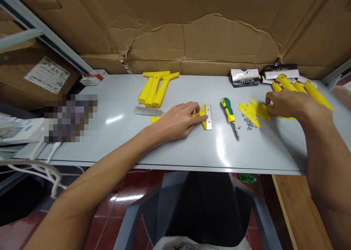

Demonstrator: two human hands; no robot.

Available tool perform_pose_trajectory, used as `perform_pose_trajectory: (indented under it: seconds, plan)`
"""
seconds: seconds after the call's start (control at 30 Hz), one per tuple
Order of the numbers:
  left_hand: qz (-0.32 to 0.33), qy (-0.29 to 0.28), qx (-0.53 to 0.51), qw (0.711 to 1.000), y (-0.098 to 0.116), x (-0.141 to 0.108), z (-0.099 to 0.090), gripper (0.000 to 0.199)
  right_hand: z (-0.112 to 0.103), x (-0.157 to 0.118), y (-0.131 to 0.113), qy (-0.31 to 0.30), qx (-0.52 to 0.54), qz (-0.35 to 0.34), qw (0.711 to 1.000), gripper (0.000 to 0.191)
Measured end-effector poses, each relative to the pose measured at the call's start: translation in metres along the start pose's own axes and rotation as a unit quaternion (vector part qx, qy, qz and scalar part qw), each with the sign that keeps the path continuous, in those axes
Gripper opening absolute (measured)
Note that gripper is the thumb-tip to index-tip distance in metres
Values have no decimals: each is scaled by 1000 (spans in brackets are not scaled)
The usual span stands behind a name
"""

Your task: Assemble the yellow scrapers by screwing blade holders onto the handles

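My left hand lies over a yellow scraper handle, fingers closed around its neck and index finger reaching onto the metal blade along its head. My right hand is above the right side of the table, fingers bent at the edge of flat yellow plates; whether it grips one is hidden. Small screws lie scattered below these plates. A green and yellow screwdriver rests between my hands, its tip toward me.
Several yellow handles stand stacked behind my left hand, near loose metal blades. At the back right are black-and-white boxes and more yellow handles. Cables hang at the left; cardboard walls the back.
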State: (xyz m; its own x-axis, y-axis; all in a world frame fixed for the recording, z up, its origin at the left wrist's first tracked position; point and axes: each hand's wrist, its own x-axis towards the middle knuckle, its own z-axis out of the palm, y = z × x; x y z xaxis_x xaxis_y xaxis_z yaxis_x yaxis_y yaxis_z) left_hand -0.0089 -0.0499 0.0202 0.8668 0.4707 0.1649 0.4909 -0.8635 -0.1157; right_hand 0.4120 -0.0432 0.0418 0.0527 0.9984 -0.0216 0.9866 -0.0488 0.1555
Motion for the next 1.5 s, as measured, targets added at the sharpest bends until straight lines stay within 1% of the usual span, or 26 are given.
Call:
perform_pose_trajectory:
  seconds: [0.1,0.13,0.2,0.27,0.3,0.33,0.37,0.4,0.43,0.47,0.5,0.53,0.6,0.63,0.67,0.73,0.8,0.9,1.0,1.17,1.3,1.4,1.5]
  plan:
    - [5,17,-8,1000,-1,-1,1,44,-2,0,-6,-74,-29,41,996,30]
    - [6,22,-11,1000,-2,-1,1,44,-4,1,-7,-86,-38,53,994,30]
    - [7,29,-17,999,-2,-1,1,43,-9,0,-8,-89,-54,74,992,27]
    - [6,32,-18,999,-3,-1,1,43,-18,-2,-9,-69,-61,83,992,21]
    - [5,33,-18,999,-3,-1,1,43,-23,-4,-11,-44,-56,85,994,19]
    - [5,32,-18,999,-2,-1,1,42,-29,-6,-13,-6,-47,90,995,17]
    - [5,30,-20,999,-2,0,1,42,-35,-9,-17,53,-35,93,994,17]
    - [6,27,-21,999,-2,0,1,41,-41,-12,-22,130,-16,86,988,18]
    - [9,23,-20,999,-2,0,1,41,-45,-15,-29,217,11,60,974,18]
    - [12,20,-17,1000,-2,1,1,41,-48,-19,-38,297,50,15,954,18]
    - [14,17,-10,1000,-2,1,0,41,-49,-23,-50,362,96,-50,926,18]
    - [15,16,0,1000,-1,1,0,42,-49,-27,-62,400,151,-128,895,14]
    - [14,18,23,999,0,2,1,43,-43,-37,-91,391,243,-266,847,8]
    - [14,20,32,999,0,2,1,43,-38,-42,-105,374,259,-314,833,6]
    - [15,23,39,999,1,2,1,42,-32,-46,-118,351,259,-355,827,7]
    - [19,29,45,998,1,2,3,40,-17,-54,-138,315,250,-389,829,12]
    - [24,32,43,998,1,2,3,38,-4,-58,-151,288,236,-399,838,14]
    - [24,35,29,999,0,2,4,37,6,-58,-158,289,244,-371,848,13]
    - [18,38,18,999,-1,2,4,36,7,-57,-161,295,271,-337,852,9]
    - [8,34,2,999,-1,3,3,32,5,-64,-165,270,253,-337,866,14]
    - [8,35,-21,999,-3,2,3,32,9,-70,-169,244,246,-331,878,14]
    - [8,41,-26,999,-5,0,3,34,12,-70,-171,238,248,-342,875,11]
    - [2,41,-29,999,-5,0,3,34,14,-69,-171,227,263,-356,868,12]
